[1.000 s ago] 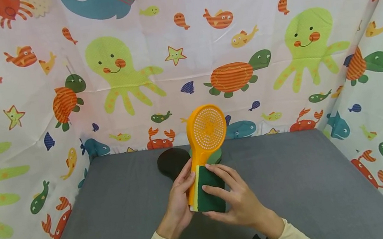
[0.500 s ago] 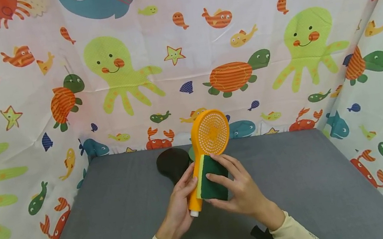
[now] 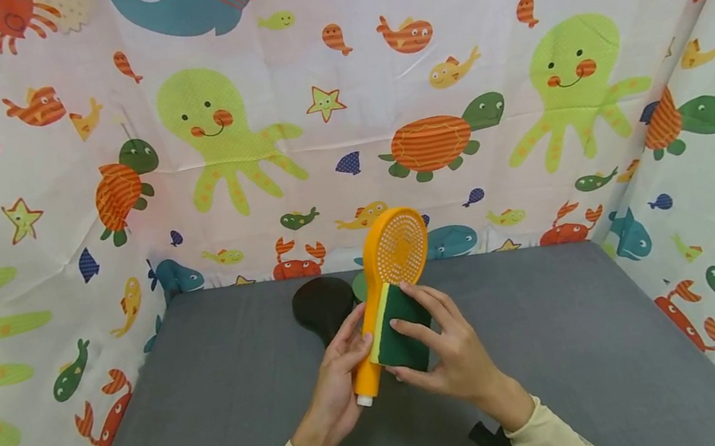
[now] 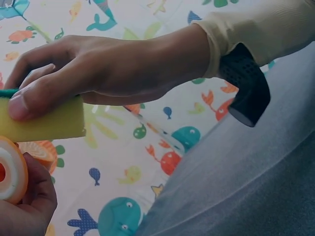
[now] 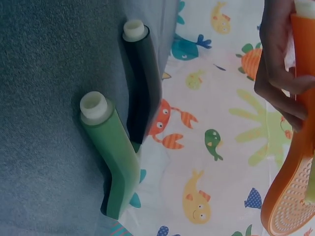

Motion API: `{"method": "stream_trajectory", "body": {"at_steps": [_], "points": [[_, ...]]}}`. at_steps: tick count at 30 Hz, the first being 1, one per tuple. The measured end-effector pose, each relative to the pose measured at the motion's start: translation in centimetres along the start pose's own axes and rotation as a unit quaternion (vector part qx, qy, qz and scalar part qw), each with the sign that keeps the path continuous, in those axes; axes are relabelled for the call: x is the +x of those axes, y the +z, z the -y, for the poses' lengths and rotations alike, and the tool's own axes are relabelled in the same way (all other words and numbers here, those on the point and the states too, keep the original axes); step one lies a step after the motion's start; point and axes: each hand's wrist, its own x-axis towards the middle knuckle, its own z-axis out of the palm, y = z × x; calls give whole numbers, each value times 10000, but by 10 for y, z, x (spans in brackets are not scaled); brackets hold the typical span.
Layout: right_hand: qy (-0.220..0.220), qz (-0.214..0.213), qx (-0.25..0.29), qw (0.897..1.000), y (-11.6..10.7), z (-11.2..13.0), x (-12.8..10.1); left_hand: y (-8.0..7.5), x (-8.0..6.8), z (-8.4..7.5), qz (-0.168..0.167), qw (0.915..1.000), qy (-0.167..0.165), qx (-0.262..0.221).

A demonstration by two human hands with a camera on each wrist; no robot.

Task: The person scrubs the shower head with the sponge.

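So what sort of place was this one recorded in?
Probably a makeshift recording booth rather than a real bathroom: a grey cloth-covered table walled by a sea-creature curtain, with shower heads as props, orange in hand, black and green lying behind.

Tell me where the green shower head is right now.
In the right wrist view the green shower head lies on the grey table by the far curtain, beside the black shower head; in the head view the orange shower head mostly hides it.
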Motion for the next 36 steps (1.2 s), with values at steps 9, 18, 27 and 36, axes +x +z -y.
{"method": "stream_trajectory", "body": {"at_steps": [9, 18, 27, 36], "points": [[-137, 46, 138, 9998, 0, 7, -4, -3, 4, -2, 371, 9991, 174, -54], [-442, 69, 357, 9984, 9, 13, -9, -5, 5, -3, 377, 9990, 203, -105], [-519, 145, 129, 9985, 12, 17, -12, -7, 5, -2, 178, 9995, 216, -110], [-300, 168, -53, 9994, 7, 10, -4, -7, 2, -4, 123, 9998, 166, 24]]}}
